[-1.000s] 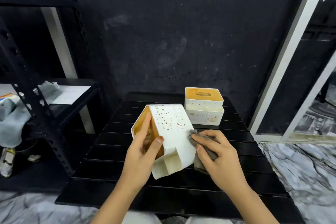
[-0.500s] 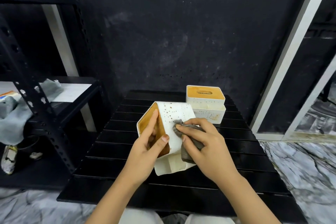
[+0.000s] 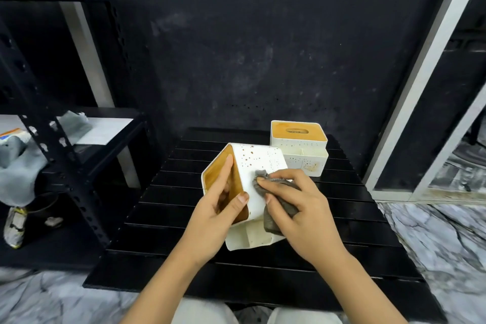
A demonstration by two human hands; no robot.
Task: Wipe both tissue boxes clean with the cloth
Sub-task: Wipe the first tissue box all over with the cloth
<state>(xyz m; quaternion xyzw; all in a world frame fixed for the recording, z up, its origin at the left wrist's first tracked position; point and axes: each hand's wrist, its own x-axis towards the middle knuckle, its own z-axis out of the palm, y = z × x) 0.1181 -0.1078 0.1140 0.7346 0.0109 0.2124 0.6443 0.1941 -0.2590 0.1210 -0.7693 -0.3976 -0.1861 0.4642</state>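
Note:
A white tissue box [image 3: 256, 163] with an orange wooden lid is tipped on its side over the black slatted table [image 3: 184, 218]. My left hand [image 3: 218, 208] grips it at the lid face, fingers across the lid and thumb on the white side. My right hand [image 3: 297, 205] holds a grey cloth [image 3: 273, 208] and presses it against the box's speckled white side. A second tissue box [image 3: 299, 147] of the same kind stands upright behind, at the table's far right.
A black metal shelf rack [image 3: 60, 155] stands to the left with grey rags [image 3: 18, 166] and paper on it. A dark wall rises behind the table. A white door frame [image 3: 410, 102] is on the right. Marble floor surrounds the table.
My right hand has carried the cloth from the box's lower right edge up and left onto its white side. The box has tilted a little more upright in my left hand.

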